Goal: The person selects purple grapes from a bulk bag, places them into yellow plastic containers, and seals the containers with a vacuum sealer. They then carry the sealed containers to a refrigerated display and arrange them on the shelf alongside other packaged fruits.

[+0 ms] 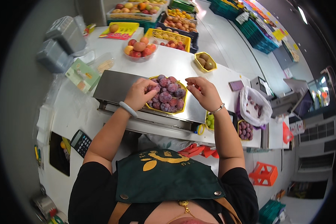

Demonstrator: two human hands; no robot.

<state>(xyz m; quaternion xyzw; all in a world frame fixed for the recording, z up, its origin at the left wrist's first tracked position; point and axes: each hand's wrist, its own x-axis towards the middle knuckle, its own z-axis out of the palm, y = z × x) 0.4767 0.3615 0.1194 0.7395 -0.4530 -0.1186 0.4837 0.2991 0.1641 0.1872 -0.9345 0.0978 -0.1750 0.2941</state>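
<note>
A yellow tray point(183, 98) heaped with purple plums point(165, 96) stands on the steel platform of a scale point(114, 86). My left hand point(140, 93) rests on the plums at the tray's left side, fingers curled over the fruit. My right hand point(202, 91) hovers at the tray's right edge with fingertips pinched together; something small and red shows between them, too small to identify. A pale bangle sits on my left wrist and a thin bracelet on my right.
On the white counter point(171, 61) stand a clear bowl of peaches point(140, 47), a yellow tray of kiwis point(205, 61), a white bag of plums point(254, 106), another plum tray point(245, 130) and a calculator point(80, 142). Fruit crates point(171, 37) line the far side. An orange stool point(264, 174) stands lower right.
</note>
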